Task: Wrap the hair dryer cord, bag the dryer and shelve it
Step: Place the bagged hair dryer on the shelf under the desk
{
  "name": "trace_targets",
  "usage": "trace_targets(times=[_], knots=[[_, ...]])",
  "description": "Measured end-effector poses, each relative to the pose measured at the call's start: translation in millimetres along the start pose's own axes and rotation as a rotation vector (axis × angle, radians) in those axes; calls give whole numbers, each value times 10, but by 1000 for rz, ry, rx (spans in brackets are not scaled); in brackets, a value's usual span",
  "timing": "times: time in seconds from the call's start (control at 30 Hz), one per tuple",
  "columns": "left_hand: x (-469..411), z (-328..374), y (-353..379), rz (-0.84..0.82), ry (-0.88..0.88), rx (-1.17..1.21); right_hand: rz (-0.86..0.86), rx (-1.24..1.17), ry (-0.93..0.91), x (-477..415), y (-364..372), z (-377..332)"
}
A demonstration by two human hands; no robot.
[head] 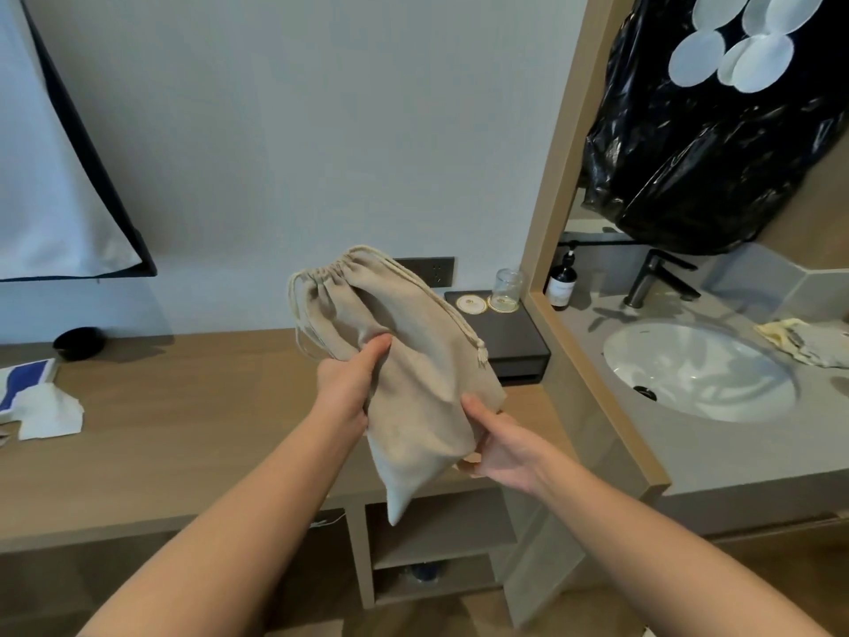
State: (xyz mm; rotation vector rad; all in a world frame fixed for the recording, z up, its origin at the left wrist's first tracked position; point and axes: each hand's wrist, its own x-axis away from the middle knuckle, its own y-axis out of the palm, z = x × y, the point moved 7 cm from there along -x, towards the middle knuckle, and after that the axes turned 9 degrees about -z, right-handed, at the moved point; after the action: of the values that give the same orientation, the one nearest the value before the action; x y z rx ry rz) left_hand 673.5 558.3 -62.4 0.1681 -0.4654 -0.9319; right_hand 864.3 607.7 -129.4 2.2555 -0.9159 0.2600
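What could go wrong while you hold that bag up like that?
The bag hangs in the air, held only by the left hand and right hand. If the fingers slip, it might drop onto the counter. Swinging it could knock the glass just behind. The cord dangles loose and might snag.

Hotel-style bathroom vanity: sink (698, 370), faucet (654, 278), soap bottle (561, 282), wooden counter (183, 434).

A pale grey wall (285, 131) rises behind the grip, with a long wooden counter (183, 434) beneath it. Right of the grip, a wooden frame (558, 213) borders a grey vanity top (689, 452) holding a white basin (698, 370) and dark faucet (652, 278).
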Motion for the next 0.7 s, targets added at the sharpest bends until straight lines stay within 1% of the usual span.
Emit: trace_targets(times=[0.13, 0.2, 0.27, 0.37, 0.43, 0.53, 0.6, 0.63, 0.7], knots=[[156, -197, 98, -1, -51, 102, 33, -105, -170, 83, -23, -81], [236, -272, 153, -32, -57, 103, 32, -109, -211, 173, -107, -109], [316, -290, 186, -70, -26, 104, 46, -79, -220, 277, -255, -116], [412, -228, 65, -89, 59, 102, 91, -33, -187, 464, -543, -90], [473, -241, -102, -68, 58, 29, 87, 13, -156, 597, -729, -30], [623, -497, -197, -106, -79, -158, 35, 76, -56, 806, -881, 115], [732, -762, -229, -98, -180, -264, 30, 104, 37, 894, -963, 244], [768, -879, -271, -68, -206, -297, 48, 117, 79, 913, -1016, 314], [801, -1089, -381, 14, -231, -288, 100, 123, 134, 900, -1138, 445]])
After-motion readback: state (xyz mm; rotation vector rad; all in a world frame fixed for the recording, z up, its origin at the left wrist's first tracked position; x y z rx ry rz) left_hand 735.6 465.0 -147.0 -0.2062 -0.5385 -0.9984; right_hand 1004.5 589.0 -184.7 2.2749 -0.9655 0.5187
